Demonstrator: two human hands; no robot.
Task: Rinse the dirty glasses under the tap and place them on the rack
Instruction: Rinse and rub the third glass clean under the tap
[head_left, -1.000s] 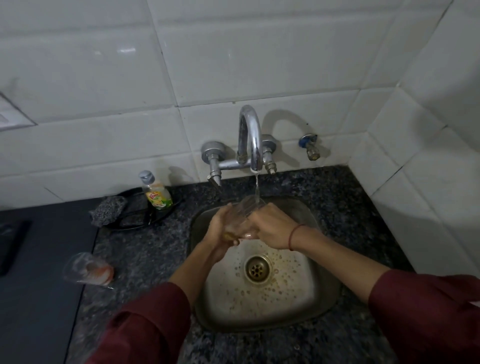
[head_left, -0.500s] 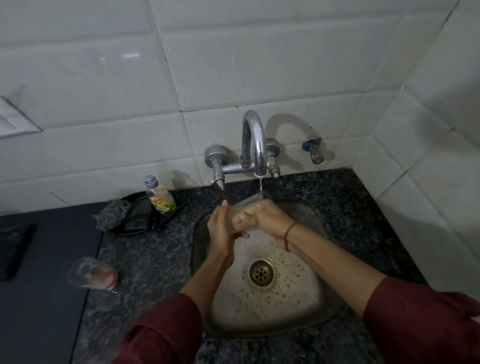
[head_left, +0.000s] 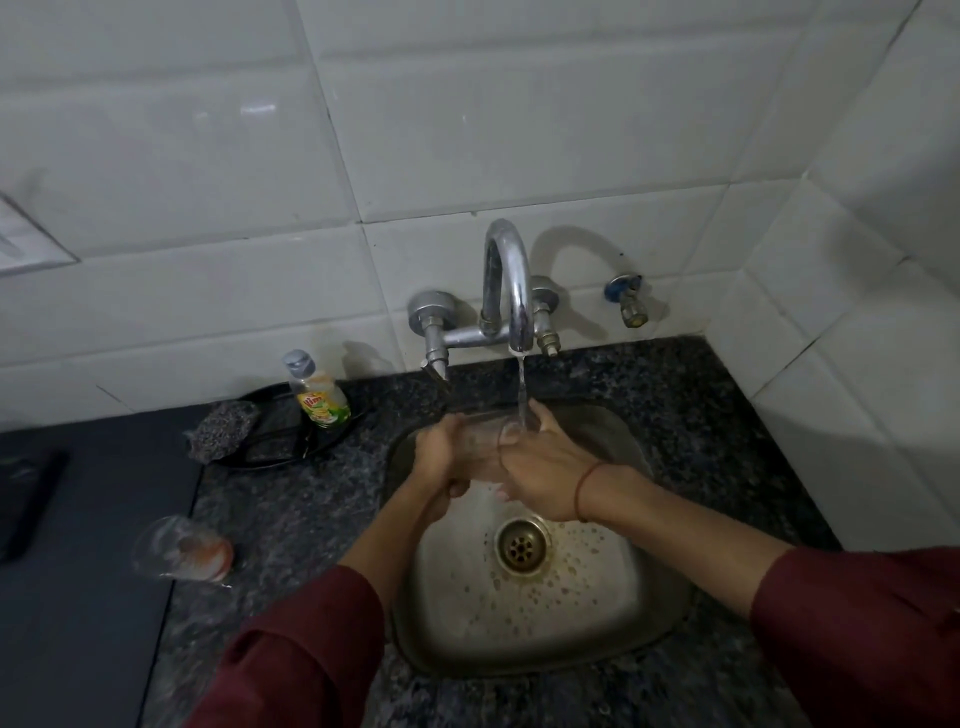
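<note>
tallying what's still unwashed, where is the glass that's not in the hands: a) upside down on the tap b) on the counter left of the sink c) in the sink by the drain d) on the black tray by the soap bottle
B: the dirty glass lies on the counter left of the sink, while the left hand and right hand hold the other glass under the tap.

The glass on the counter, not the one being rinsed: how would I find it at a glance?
Find the steel sink set in the speckled counter. Go left to where the counter meets a dark grey surface: the lying glass rests there on its side. Unlike the held glass under the tap, no hand touches it, and it has an orange-red smear inside.
</note>
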